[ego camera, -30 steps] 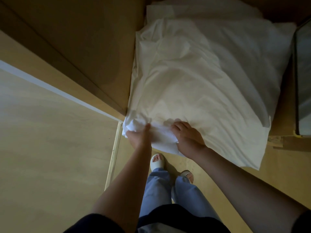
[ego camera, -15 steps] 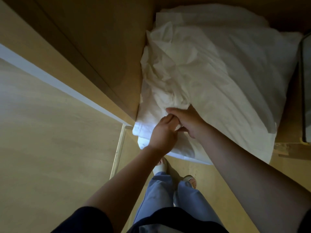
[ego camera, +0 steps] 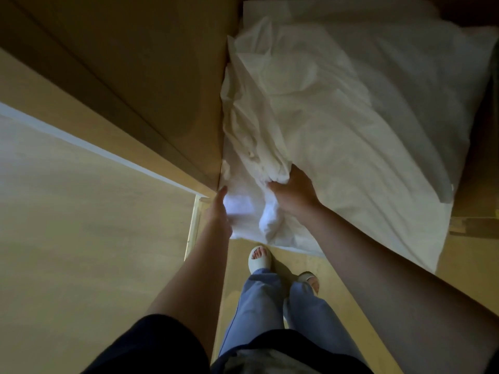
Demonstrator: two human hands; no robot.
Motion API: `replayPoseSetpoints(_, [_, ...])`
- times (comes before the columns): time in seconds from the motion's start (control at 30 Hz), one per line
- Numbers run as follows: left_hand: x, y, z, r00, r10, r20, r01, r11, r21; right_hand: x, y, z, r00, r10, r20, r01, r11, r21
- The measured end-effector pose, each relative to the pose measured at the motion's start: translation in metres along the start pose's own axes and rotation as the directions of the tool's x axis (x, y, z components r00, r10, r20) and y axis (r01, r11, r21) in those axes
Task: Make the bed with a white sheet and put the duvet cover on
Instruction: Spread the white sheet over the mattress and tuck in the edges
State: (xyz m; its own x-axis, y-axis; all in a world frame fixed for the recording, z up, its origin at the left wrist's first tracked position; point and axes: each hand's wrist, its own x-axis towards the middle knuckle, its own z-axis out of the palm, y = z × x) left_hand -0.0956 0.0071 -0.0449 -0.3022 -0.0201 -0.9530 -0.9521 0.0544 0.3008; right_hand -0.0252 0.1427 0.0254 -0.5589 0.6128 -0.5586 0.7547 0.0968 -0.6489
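A white sheet (ego camera: 351,125) lies rumpled over the narrow bed, its near edge hanging toward the floor. My right hand (ego camera: 294,193) grips a gathered bunch of the sheet near the bed's near left corner, fingers curled into the cloth. My left hand (ego camera: 218,209) reaches along the left edge of that corner, fingers extended against the white fabric beside the wall panel. Whether it pinches any cloth is hidden by the fabric. A bright fold of the sheet (ego camera: 270,217) hangs between the two hands.
A tan wooden wall panel (ego camera: 151,85) runs close along the bed's left side. A pale partition (ego camera: 81,238) fills the left. My feet in white slippers (ego camera: 259,259) stand on the wooden floor at the bed's foot. A dark object edge (ego camera: 495,109) sits at far right.
My left hand has left the bunched cloth and moved down-left to the corner edge. My right hand has taken over the gathered bunch and lifted it slightly right.
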Motion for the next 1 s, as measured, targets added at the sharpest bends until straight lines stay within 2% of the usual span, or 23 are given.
replayPoseSetpoints(0.1, [0.004, 0.006, -0.002, 0.994, 0.056, 0.094, -0.039, 0.983, -0.179, -0.004, 0.001, -0.002, 1.000, 0.007, -0.001, -0.007, 1.000, 0.021])
replayPoseSetpoints(0.13, [-0.003, 0.007, 0.000, 0.989, 0.078, 0.127, -0.054, 0.982, -0.182, -0.005, 0.001, -0.001, 1.000, 0.008, -0.005, -0.007, 1.000, 0.022])
replayPoseSetpoints(0.2, [-0.020, 0.009, 0.011, 0.970, 0.169, 0.175, -0.162, 0.985, -0.056, -0.010, -0.004, 0.001, 1.000, 0.029, 0.003, -0.030, 0.998, 0.057])
replayPoseSetpoints(0.27, [-0.048, 0.012, 0.018, 0.897, 0.368, 0.246, -0.404, 0.907, 0.115, -0.017, -0.008, 0.000, 0.994, 0.069, 0.089, -0.092, 0.953, 0.288])
replayPoseSetpoints(0.33, [-0.075, 0.013, 0.019, 0.764, 0.520, 0.382, -0.613, 0.769, 0.180, -0.027, -0.006, -0.007, 0.976, 0.053, 0.211, -0.169, 0.797, 0.580])
replayPoseSetpoints(0.37, [-0.085, 0.012, 0.018, 0.725, 0.541, 0.426, -0.654, 0.734, 0.181, -0.032, -0.002, -0.011, 0.969, 0.042, 0.244, -0.197, 0.730, 0.655])
replayPoseSetpoints(0.4, [-0.093, 0.012, 0.018, 0.726, 0.526, 0.443, -0.648, 0.739, 0.185, -0.037, 0.001, -0.015, 0.965, 0.024, 0.260, -0.197, 0.720, 0.665])
replayPoseSetpoints(0.47, [-0.107, 0.016, 0.022, 0.767, 0.381, 0.517, -0.517, 0.844, 0.145, -0.045, 0.003, -0.021, 0.965, -0.057, 0.257, -0.092, 0.842, 0.531])
replayPoseSetpoints(0.5, [-0.114, 0.020, 0.027, 0.765, 0.302, 0.569, -0.449, 0.883, 0.134, -0.048, 0.001, -0.022, 0.964, -0.101, 0.247, -0.015, 0.903, 0.429])
replayPoseSetpoints(0.57, [-0.122, 0.036, 0.045, 0.785, 0.271, 0.557, -0.459, 0.858, 0.229, -0.049, -0.008, -0.021, 0.954, -0.185, 0.236, 0.114, 0.952, 0.284])
replayPoseSetpoints(0.6, [-0.127, 0.044, 0.055, 0.824, 0.288, 0.488, -0.487, 0.799, 0.352, -0.049, -0.013, -0.020, 0.945, -0.231, 0.233, 0.175, 0.955, 0.238])
replayPoseSetpoints(0.67, [-0.137, 0.054, 0.074, 0.882, 0.304, 0.360, -0.471, 0.607, 0.640, -0.050, -0.017, -0.019, 0.926, -0.302, 0.225, 0.270, 0.949, 0.163])
replayPoseSetpoints(0.73, [-0.136, 0.055, 0.087, 0.855, 0.352, 0.380, -0.508, 0.421, 0.752, -0.052, -0.011, -0.018, 0.932, -0.302, 0.198, 0.270, 0.947, 0.174])
replayPoseSetpoints(0.8, [-0.135, 0.051, 0.095, 0.799, 0.429, 0.422, -0.580, 0.361, 0.730, -0.058, 0.004, -0.018, 0.963, -0.241, 0.120, 0.212, 0.953, 0.217])
replayPoseSetpoints(0.83, [-0.136, 0.048, 0.099, 0.778, 0.464, 0.423, -0.606, 0.379, 0.699, -0.062, 0.013, -0.017, 0.981, -0.186, 0.059, 0.170, 0.963, 0.207])
replayPoseSetpoints(0.9, [-0.145, 0.046, 0.108, 0.744, 0.532, 0.404, -0.659, 0.488, 0.572, -0.071, 0.032, -0.011, 0.995, -0.069, -0.067, 0.079, 0.986, 0.148])
replayPoseSetpoints(1.0, [-0.169, 0.048, 0.122, 0.745, 0.549, 0.378, -0.655, 0.707, 0.265, -0.084, 0.040, -0.008, 0.948, -0.004, -0.320, 0.013, 1.000, 0.027])
